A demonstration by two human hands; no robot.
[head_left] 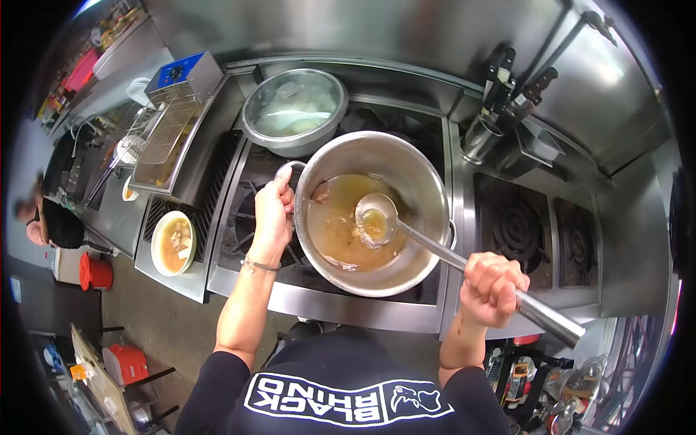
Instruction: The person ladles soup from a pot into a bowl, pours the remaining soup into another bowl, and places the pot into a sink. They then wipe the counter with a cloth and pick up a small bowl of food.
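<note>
A large metal pot (428,167) stands on the stove with brownish broth (337,239) in its bottom. My left hand (274,210) is closed around the pot's left handle (293,166). In my right hand (495,288) is the long handle of a metal ladle (435,246), which slants down to the left into the pot. The ladle's bowl holds some broth and lies over the liquid near the middle of the pot. Beyond my left hand, a white bowl (159,250) of soup with pale chunks rests on the steel counter.
A glass-lidded pot (295,107) sits behind my left hand. Farther left is a fryer with a wire basket (170,127). Knives (498,90) stand in a holder at back right, above more burners (518,225). Another person (61,225) is at far left.
</note>
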